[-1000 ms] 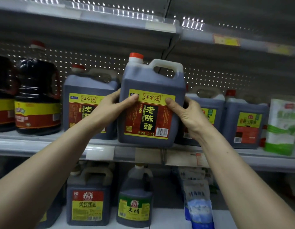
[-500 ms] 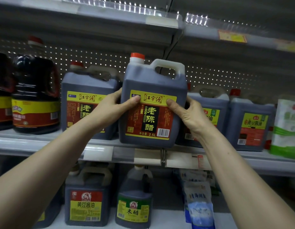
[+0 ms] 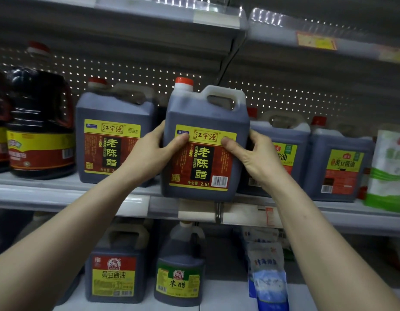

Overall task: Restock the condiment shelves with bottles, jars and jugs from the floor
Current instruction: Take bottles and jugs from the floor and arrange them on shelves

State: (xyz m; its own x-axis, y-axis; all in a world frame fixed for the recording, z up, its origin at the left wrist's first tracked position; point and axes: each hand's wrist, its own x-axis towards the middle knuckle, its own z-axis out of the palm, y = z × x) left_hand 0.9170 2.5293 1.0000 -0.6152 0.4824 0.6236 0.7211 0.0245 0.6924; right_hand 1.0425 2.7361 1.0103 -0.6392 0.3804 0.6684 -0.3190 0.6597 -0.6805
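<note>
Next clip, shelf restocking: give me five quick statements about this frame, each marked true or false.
1. The left hand and right hand grip the vinegar jug by its sides. True.
2. Its cap is green. False: the cap is red.
3. A jug with the same label stands left of it. True.
4. The right hand lifts it by the top handle. False: the handle is free.
5. A green-labelled jug stands on the lower shelf. True.
</note>
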